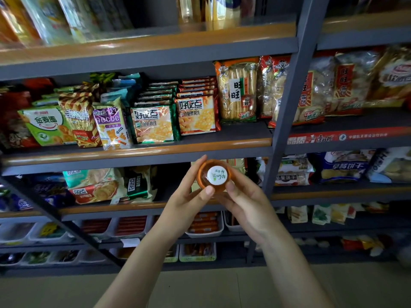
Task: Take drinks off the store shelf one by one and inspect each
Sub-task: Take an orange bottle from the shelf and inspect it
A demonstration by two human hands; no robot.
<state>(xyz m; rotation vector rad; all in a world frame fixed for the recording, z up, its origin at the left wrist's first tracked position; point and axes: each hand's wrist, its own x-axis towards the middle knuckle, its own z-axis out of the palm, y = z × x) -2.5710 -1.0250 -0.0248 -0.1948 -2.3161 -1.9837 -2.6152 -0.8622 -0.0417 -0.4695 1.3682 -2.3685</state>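
Amber bottle: the drink bottle (214, 177) is held in front of the snack shelf (138, 150), end-on to the camera, its white cap (217, 175) facing the viewer; clear of any shelf
Left hand: the left hand (191, 192) grasps the bottle's left side, thumb curled up near the cap
Right hand: the right hand (244, 202) grips the right side, thumb by the cap
Slip risk: smooth plastic held only by fingertips; turning it to read the label could let it drop to the floor
Shelf risk: the biscuit packets (153, 124) sit close; a wide swing might knock them

Both hands raised: left hand (189, 192), right hand (244, 201), fingers curled, gripping.
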